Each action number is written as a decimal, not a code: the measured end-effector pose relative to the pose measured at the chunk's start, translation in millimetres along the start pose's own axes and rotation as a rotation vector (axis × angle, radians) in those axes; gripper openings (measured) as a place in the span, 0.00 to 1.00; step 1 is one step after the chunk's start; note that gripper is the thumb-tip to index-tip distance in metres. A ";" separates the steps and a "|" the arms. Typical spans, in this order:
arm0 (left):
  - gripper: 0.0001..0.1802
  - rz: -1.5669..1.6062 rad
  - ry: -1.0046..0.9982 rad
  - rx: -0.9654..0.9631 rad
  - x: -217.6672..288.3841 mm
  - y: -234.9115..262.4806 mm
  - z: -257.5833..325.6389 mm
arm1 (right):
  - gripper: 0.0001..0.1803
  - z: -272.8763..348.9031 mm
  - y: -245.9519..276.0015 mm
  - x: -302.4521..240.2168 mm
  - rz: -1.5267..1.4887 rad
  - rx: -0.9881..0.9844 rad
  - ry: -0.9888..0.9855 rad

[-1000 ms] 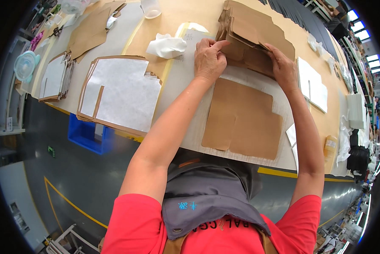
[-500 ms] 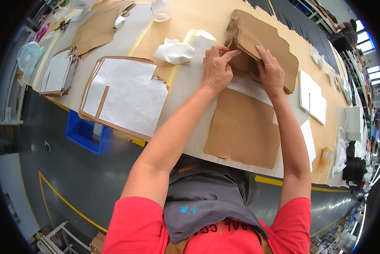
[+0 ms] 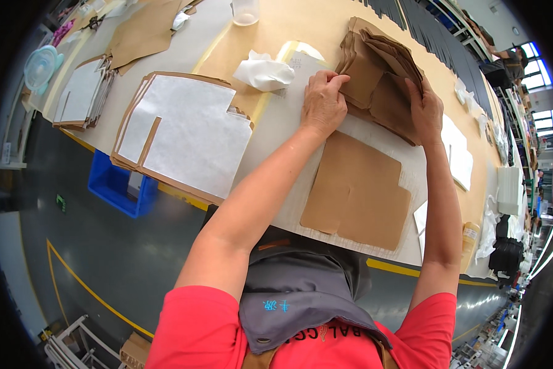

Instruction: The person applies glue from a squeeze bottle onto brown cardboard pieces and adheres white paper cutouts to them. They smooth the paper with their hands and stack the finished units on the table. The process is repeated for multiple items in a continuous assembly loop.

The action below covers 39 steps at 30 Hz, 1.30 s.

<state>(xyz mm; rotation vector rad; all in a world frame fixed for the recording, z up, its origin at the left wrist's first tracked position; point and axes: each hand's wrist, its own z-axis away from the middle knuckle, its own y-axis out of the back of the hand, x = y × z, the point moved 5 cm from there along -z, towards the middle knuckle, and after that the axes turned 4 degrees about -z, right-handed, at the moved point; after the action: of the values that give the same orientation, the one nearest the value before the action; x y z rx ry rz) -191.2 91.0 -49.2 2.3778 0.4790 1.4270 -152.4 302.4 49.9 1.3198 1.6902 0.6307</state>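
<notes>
At the far middle of the table lies a stack of brown cut panels (image 3: 392, 98), its upper sheets bent up and curled over to the right. My right hand (image 3: 426, 112) is closed round the raised right side of these sheets. At the stack's left edge my left hand (image 3: 324, 103) is closed, thumb and fingers pinching the panels there. A flat brown panel (image 3: 356, 190) with a notched right side lies nearer to me, between my forearms. What the panels are made of I cannot tell for sure.
Left of my arm lies a pile of white-faced brown panels (image 3: 187, 132). Beyond it are crumpled white paper (image 3: 264, 71) and a clear plastic cup (image 3: 245, 12). White pieces (image 3: 456, 150) and a yellowish bottle (image 3: 469, 240) are on the right. A blue bin (image 3: 119, 187) stands below the table edge.
My right hand has moved right, curling the upper brown panels over with it. My left hand has shifted slightly right along the stack's edge. More of the flat panel shows.
</notes>
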 end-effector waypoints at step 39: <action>0.31 0.821 0.857 -0.377 5.8 -3.3 -24.1 | 0.41 65.6 -44.4 -2.3 0.155 -0.330 0.309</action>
<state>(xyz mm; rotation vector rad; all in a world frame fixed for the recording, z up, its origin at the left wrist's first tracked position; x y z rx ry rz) -210.4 99.0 -35.4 1.5892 -0.6425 2.5848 -117.7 278.8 -17.4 1.1639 1.6408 1.2018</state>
